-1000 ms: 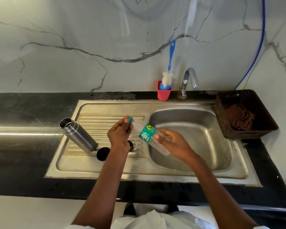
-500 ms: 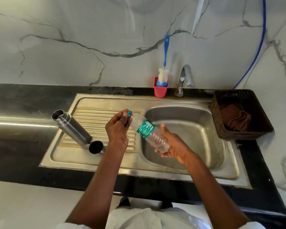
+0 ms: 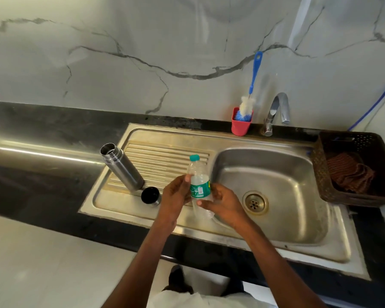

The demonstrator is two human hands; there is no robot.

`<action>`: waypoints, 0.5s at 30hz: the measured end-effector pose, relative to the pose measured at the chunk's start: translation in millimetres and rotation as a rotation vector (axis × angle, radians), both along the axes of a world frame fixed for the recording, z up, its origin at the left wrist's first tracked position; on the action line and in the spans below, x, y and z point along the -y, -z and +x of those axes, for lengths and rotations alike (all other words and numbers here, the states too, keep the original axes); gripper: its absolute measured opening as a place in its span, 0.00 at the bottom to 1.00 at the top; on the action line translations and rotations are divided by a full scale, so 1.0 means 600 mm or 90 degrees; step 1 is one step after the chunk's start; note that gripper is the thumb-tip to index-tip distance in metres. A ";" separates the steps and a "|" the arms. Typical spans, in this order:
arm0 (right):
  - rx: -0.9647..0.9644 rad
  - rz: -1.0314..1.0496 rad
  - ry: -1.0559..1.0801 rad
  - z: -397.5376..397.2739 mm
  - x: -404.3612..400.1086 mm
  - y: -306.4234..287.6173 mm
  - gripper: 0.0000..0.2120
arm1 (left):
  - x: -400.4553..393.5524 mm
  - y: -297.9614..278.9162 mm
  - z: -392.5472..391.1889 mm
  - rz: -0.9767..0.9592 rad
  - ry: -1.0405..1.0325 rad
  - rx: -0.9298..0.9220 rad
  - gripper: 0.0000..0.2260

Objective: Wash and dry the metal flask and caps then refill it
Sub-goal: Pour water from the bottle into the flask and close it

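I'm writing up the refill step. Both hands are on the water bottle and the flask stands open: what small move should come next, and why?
Probably twist off the bottle's green cap. It is still on, so nothing can pour, while the left hand and right hand hold the water bottle upright and the flask stands open beside them.

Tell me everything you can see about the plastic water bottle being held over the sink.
The plastic water bottle is small, clear and slightly crumpled, with a teal screw cap still on and a green printed label around its middle. It is held roughly upright, cap pointing away from the person, above the edge between the ribbed drainboard and the basin. The left hand grips its left side and the right hand holds its lower right side. How much water it holds is unclear.
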State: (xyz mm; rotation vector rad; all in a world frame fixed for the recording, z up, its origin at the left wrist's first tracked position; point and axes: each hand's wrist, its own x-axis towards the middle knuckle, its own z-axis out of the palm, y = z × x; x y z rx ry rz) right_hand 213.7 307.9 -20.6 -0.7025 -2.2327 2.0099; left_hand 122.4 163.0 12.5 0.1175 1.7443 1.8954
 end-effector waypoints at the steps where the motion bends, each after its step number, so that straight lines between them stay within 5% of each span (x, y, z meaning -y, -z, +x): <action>1: 0.001 0.031 0.004 -0.006 0.007 -0.001 0.28 | 0.004 0.000 -0.007 0.009 0.005 -0.004 0.09; 7: -0.033 0.151 0.150 -0.049 0.009 -0.037 0.27 | -0.010 -0.002 -0.072 0.009 0.040 -0.066 0.11; 12: -0.019 0.251 0.270 -0.108 -0.034 -0.059 0.27 | -0.055 0.045 -0.174 -0.268 0.031 -0.337 0.14; 15: -0.009 0.323 0.310 -0.166 -0.069 -0.051 0.29 | -0.091 0.068 -0.236 -0.423 0.167 -0.454 0.23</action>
